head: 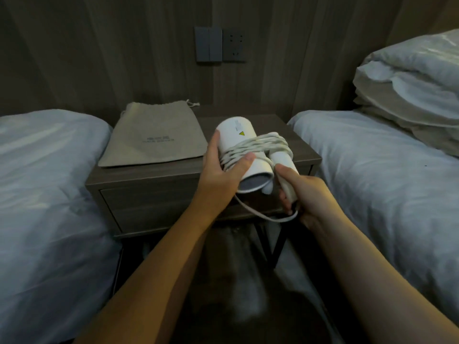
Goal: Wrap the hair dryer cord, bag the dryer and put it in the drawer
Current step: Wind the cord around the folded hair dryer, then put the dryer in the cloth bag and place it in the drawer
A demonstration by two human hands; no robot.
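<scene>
I'm standing in what is looking like a hotel twin room, facing the gap between two single beds. The left bed (44, 175) and the right bed (387, 170) are both wearing plain white bedding, and white pillows (409, 95) are piling up at the right bed's head. Between them a dark wood nightstand (139, 180) is sitting against the wall, showing two drawer fronts. A wood-grain panelled wall (99, 58) is running behind everything, carrying a grey switch plate (208, 44) and a power socket (234, 45) side by side. A beige drawstring bag (154, 137) with small print is lying flat on the nightstand, the kind hotels supply.
</scene>
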